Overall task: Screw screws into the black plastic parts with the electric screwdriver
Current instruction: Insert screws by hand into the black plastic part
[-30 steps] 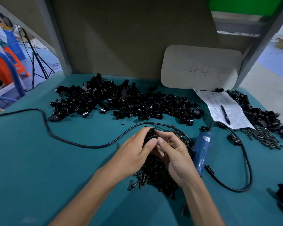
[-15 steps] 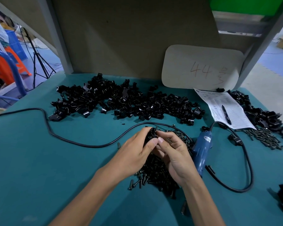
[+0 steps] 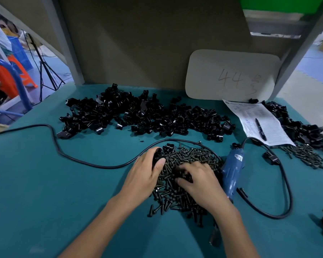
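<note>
Head view, centre of frame: left hand [image 3: 145, 175] grips one black plastic part [image 3: 158, 153], fingers and thumb curled round it, at the left edge of the screw pile [image 3: 186, 159]. Right hand [image 3: 199, 180] lies palm down on the pile, fingertips bent into the screws; whether a screw is pinched cannot be determined. Electric screwdriver [image 3: 231, 172], blue-bodied, lies unheld on the teal table [image 3: 45, 183] just right of the right hand, its cable [image 3: 82, 161] looping round the pile's far side. Main heap of black plastic parts [image 3: 147, 116] spans upper centre. A paper sheet [image 3: 250, 116] with a pen [image 3: 260, 126] lies at upper right.
</note>
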`<act>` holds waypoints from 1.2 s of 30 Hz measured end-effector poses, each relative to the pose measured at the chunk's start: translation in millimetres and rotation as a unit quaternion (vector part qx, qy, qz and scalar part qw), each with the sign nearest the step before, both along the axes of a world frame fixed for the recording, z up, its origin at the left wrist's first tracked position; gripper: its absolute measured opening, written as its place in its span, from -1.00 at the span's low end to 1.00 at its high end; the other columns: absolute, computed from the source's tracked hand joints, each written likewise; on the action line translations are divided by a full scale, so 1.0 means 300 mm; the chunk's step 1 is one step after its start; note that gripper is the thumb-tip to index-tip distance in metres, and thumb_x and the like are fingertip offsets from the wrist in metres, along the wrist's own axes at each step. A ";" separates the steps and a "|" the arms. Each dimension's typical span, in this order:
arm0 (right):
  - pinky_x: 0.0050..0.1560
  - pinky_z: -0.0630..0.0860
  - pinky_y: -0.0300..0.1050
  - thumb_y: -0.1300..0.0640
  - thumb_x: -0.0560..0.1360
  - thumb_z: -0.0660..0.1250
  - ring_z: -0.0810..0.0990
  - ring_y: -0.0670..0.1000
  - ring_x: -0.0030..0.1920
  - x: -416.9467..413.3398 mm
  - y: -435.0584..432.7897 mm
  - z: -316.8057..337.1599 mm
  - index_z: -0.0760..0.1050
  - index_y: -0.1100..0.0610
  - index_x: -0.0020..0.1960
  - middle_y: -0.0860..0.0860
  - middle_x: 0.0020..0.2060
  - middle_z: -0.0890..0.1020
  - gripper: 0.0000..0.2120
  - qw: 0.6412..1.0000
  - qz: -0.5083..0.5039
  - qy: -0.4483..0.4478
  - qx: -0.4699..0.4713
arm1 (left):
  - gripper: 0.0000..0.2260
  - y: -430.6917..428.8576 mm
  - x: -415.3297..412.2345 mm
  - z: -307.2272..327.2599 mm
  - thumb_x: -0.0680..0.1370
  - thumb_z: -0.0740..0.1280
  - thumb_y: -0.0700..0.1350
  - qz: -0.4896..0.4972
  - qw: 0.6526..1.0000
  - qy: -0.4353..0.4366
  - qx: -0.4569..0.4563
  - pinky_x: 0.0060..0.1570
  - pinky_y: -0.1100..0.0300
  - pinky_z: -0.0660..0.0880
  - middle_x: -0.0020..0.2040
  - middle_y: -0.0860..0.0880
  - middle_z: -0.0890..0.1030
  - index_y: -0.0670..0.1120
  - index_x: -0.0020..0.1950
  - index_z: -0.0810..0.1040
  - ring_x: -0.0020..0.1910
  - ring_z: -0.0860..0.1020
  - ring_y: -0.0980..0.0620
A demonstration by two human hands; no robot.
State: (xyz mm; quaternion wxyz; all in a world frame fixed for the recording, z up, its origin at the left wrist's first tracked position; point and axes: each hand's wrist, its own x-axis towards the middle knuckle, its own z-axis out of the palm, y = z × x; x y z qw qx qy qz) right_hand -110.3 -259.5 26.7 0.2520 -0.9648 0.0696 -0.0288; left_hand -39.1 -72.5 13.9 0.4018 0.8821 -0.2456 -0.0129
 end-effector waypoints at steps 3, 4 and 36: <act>0.19 0.37 -0.04 -0.05 0.64 0.32 0.43 -0.01 0.16 0.012 0.025 -0.006 0.55 -0.06 0.24 -0.10 0.08 0.56 -0.80 0.999 -0.013 -0.029 -0.007 | -0.56 0.002 0.000 -0.024 0.64 -0.01 0.30 0.026 0.999 -0.015 -0.020 0.25 0.10 0.41 0.29 0.14 0.47 0.16 0.46 0.24 0.28 0.39 0.19; 0.13 0.38 -0.07 -0.01 0.65 0.32 0.46 -0.01 0.14 0.016 0.031 -0.005 0.56 -0.03 0.18 -0.11 0.05 0.57 -0.85 0.999 -0.015 -0.041 0.000 | -0.57 0.002 -0.001 -0.029 0.64 -0.01 0.30 0.031 0.999 -0.021 -0.024 0.23 0.12 0.41 0.27 0.16 0.46 0.17 0.45 0.25 0.25 0.39 0.21; 0.00 0.61 -0.17 0.25 0.59 0.40 0.65 -0.08 -0.15 0.010 0.071 0.038 0.71 0.03 0.08 -0.03 -0.12 0.73 -0.82 0.873 -0.006 -0.122 0.473 | -0.52 0.001 -0.028 -0.037 0.65 -0.03 0.27 -0.017 0.990 -0.124 0.062 0.04 0.13 0.47 0.19 0.10 0.50 0.07 0.46 0.33 0.13 0.44 0.09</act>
